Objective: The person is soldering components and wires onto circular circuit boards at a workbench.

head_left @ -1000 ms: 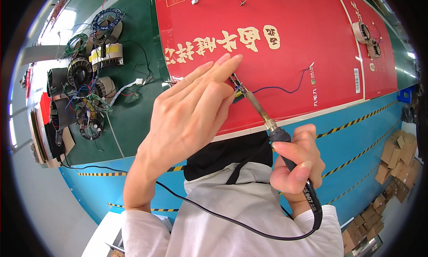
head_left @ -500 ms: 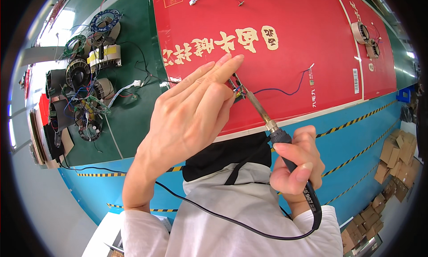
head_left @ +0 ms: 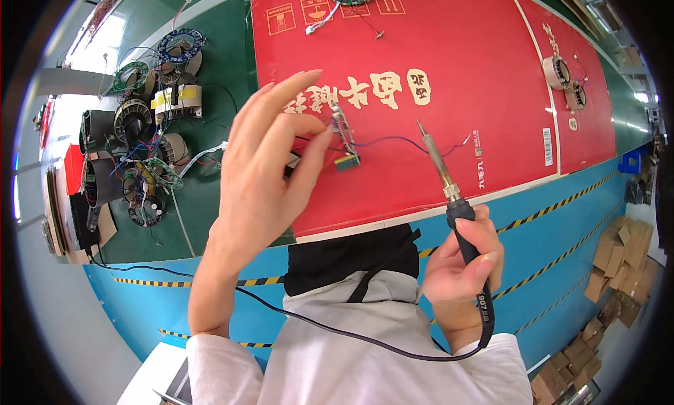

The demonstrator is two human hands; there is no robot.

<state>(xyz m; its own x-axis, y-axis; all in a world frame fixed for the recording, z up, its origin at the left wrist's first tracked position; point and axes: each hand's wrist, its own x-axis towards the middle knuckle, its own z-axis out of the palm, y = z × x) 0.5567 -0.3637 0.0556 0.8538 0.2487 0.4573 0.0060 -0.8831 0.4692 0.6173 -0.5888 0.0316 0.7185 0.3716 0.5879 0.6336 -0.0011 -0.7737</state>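
- Left hand (head_left: 263, 166) raised mid-frame, thumb and forefinger pinched on a small circuit board (head_left: 344, 134) with thin wires trailing right; other fingers spread upward
- Right hand (head_left: 460, 268) at lower right, fist closed round the black handle of a soldering iron (head_left: 449, 187); its metal tip points up, just right of the board and apart from it
- Red cardboard sheet (head_left: 456, 75) covers the green desk (head_left: 217, 124) beneath both
- Wound coils and round boards (head_left: 144, 155) clustered at the left of the frame; black cord (head_left: 337, 331) loops across the lower frame
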